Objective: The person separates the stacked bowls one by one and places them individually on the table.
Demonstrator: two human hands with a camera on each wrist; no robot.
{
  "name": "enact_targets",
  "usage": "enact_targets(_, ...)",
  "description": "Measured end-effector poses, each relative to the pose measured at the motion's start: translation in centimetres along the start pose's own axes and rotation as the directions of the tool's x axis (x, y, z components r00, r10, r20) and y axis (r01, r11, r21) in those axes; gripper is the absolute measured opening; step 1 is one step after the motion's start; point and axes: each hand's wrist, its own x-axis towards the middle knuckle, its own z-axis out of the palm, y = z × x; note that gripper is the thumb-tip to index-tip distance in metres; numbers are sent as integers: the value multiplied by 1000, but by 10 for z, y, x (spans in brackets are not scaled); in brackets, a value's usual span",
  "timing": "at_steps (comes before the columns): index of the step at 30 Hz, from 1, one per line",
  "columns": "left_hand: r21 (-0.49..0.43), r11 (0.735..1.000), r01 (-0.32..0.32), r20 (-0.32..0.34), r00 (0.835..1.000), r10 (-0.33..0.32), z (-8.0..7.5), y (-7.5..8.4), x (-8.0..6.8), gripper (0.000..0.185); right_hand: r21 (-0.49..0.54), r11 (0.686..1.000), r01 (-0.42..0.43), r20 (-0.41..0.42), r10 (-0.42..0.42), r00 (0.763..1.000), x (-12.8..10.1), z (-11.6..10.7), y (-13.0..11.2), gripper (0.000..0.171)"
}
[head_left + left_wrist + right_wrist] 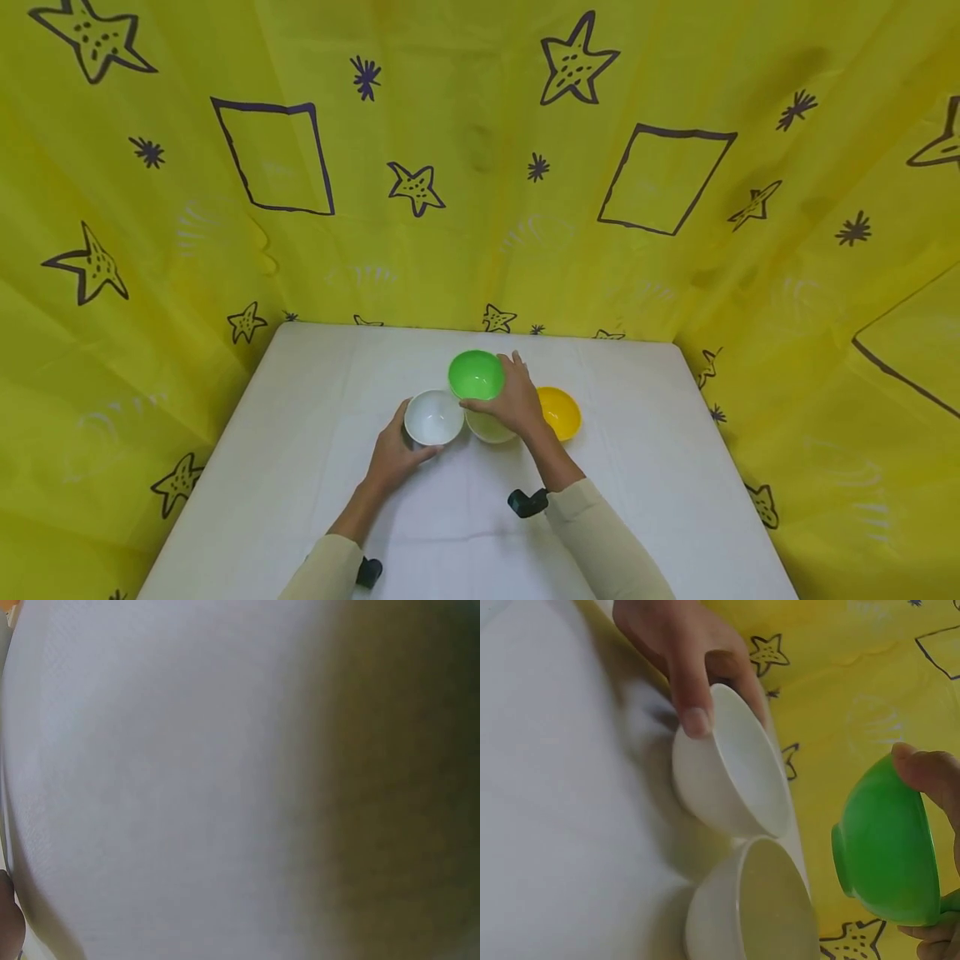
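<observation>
the right hand [513, 402] grips the green bowl [476, 374] lifted over the pale bowl [487, 428]; the left hand [395, 454] grips the white bowl [433, 417] on the tabletop [300, 433]. mid-stacking, probably; next calls for lowering squarely.

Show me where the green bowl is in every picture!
Head view: the green bowl sits mid-table, gripped at its rim by the right hand, behind the white bowl.
Left wrist view: not in it; only a blur of white and dark yellow.
Right wrist view: at the right edge, held in that hand's fingers.
Shared landmark: the white bowl, held by the left hand, shows in the head and right wrist views.
</observation>
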Motion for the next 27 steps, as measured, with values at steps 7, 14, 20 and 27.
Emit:
enact_targets(7, 1, 1000, 25, 5, 1000, -25, -2, 3, 0, 106, 7, 999, -42, -25, 42, 999, -4, -13, 12, 114)
enact_targets(14, 13, 999, 31, 3, 1000, -31, -1, 2, -2, 107, 2, 998, -61, -39, 61, 997, -10, -22, 28, 111)
enact_targets(20, 12, 1000, 6, 5, 1000, -6, -1, 3, -1, 107, 11, 999, -43, -63, 43, 997, -14, -30, 37, 108)
enact_targets(27, 17, 1000, 20, 12, 1000, -20, -2, 8, -1, 106, -11, 999, -50, -95, 49, 994, -16, -40, 45, 105)
